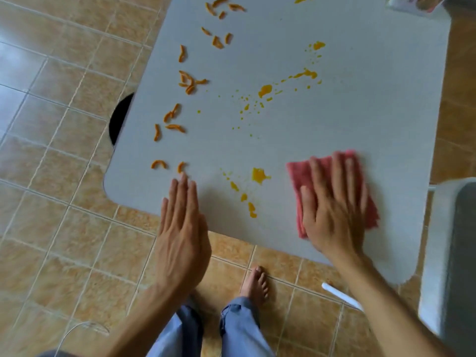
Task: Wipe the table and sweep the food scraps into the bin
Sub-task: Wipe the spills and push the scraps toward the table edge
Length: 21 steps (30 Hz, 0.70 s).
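Pressing flat on a folded pink cloth (334, 191), the right hand (334, 215) lies palm down with its fingers spread, near the front right part of the grey surface (334, 112); it pins the cloth rather than gripping it, and both are slightly blurred. The left hand (181, 228) is open too — fingers straight and held together, standing on edge at the front rim of the surface, its fingertips just beside the nearest orange food scraps (180, 127). Those curled scraps are strewn in a loose line along the left side of the surface, from the front edge up to the far end. Yellow-orange splatters (265, 90) dot the middle, and a larger blot with a few smaller ones (258, 175) lies between the two hands. A dark round shape (119, 119) shows under the left edge, on the tiled floor (51, 176) — whether it is the bin I cannot tell. A bare foot (255, 282) stands below the front rim.
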### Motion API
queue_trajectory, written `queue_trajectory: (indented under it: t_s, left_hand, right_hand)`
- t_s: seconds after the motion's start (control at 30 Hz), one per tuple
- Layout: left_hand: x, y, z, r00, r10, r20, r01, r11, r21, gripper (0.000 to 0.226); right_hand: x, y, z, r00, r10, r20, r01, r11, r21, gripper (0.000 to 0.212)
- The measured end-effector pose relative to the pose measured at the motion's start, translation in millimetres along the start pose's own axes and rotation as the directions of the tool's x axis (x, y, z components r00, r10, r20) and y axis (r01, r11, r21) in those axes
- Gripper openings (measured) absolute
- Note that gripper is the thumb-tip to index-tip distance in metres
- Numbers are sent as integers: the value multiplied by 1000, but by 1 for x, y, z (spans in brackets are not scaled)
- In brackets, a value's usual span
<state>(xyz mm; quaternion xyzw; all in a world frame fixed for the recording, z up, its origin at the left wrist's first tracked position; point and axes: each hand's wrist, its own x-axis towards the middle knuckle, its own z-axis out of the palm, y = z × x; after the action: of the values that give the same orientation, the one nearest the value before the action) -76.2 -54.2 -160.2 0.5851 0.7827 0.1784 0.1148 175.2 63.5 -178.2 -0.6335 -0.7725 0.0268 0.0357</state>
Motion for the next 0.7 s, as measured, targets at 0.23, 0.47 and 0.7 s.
queue_trajectory:
  t_s: [0.23, 0.47, 0.7]
  left_hand:
    - [15, -32, 2, 964, -264, 20, 263, 964, 41, 66]
    - [17, -36, 9, 954, -299, 5, 299, 953, 49, 66]
    - [18, -38, 6, 963, -270, 22, 269, 963, 33, 66]
  right_hand:
    - [-33, -122, 5, 933, -355, 65, 349, 933, 85, 59]
    - [5, -145, 17, 963, 257, -86, -251, 965, 68, 57]
    - [17, -167, 21, 940, -341, 25, 340, 940, 36, 59]
